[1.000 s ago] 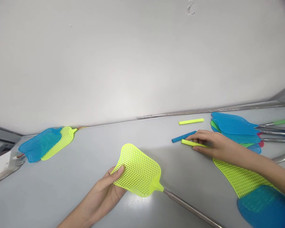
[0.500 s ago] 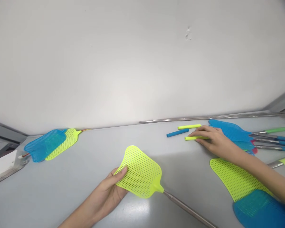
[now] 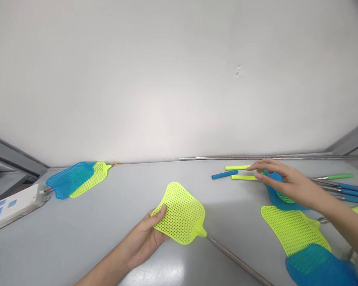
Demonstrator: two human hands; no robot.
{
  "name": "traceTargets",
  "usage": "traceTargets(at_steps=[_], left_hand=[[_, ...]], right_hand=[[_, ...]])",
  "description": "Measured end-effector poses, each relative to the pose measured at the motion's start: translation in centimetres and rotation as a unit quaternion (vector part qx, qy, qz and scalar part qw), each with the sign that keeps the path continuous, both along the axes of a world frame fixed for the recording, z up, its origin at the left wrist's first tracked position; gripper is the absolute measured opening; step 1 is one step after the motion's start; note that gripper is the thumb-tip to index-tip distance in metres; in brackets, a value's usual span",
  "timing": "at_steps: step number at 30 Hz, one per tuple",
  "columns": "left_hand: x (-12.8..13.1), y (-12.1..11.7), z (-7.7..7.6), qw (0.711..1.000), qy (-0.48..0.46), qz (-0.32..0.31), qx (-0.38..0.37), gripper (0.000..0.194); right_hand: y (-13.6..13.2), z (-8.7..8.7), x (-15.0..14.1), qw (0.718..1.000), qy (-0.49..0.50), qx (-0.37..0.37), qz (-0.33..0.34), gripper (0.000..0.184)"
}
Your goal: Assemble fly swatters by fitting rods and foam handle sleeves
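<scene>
My left hand (image 3: 147,237) is closed on the edge of a yellow-green fly swatter head (image 3: 181,212), thumb on top. Its bare metal handle (image 3: 237,260) runs off to the lower right across the grey table (image 3: 113,222). My right hand (image 3: 288,183) hovers farther back on the right with its fingers stretched out and apart. Its fingertips are at the end of a yellow-green sleeve tube (image 3: 244,177) lying on the table. A blue tube (image 3: 224,174) and a second yellow-green tube (image 3: 237,167) lie just beyond it.
Blue and yellow-green swatter heads (image 3: 292,230) overlap at the right, with finished handles (image 3: 341,186) behind them. Another blue and yellow pair (image 3: 77,178) lies at the back left. A white power strip (image 3: 8,204) sits at the left edge. A thin metal rod (image 3: 256,157) lies along the wall.
My right hand carried the yellow-green tube back beside the other tubes and has spread its fingers off it. The left hand still holds the swatter head. The view has tilted upward.
</scene>
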State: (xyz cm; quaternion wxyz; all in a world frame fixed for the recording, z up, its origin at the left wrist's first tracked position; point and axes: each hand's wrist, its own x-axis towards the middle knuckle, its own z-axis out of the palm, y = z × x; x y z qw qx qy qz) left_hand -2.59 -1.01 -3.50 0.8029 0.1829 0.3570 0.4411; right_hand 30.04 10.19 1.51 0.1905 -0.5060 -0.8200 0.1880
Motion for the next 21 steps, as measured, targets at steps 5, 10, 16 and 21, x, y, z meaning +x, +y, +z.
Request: traceTargets(at_steps=[5, 10, 16, 21], left_hand=[[0.0, 0.0, 0.1, 1.0, 0.005, 0.003, 0.006, 0.031], [0.1, -0.1, 0.2, 1.0, 0.013, -0.002, 0.013, 0.031], [0.2, -0.2, 0.3, 0.999, 0.008, -0.015, 0.037, 0.034], [0.3, -0.2, 0.3, 0.998, 0.006, -0.018, 0.057, 0.036]], right_hand=[[-0.2, -0.7, 0.1, 0.999, -0.03, -0.032, 0.027, 0.034], [0.6, -1.1, -0.2, 0.998, -0.04, -0.034, 0.024, 0.033], [2.7, -2.4, -1.6, 0.998, -0.058, -0.005, 0.011, 0.03], [5.3, -4.7, -1.6, 0.985, -0.165, 0.047, -0.024, 0.026]])
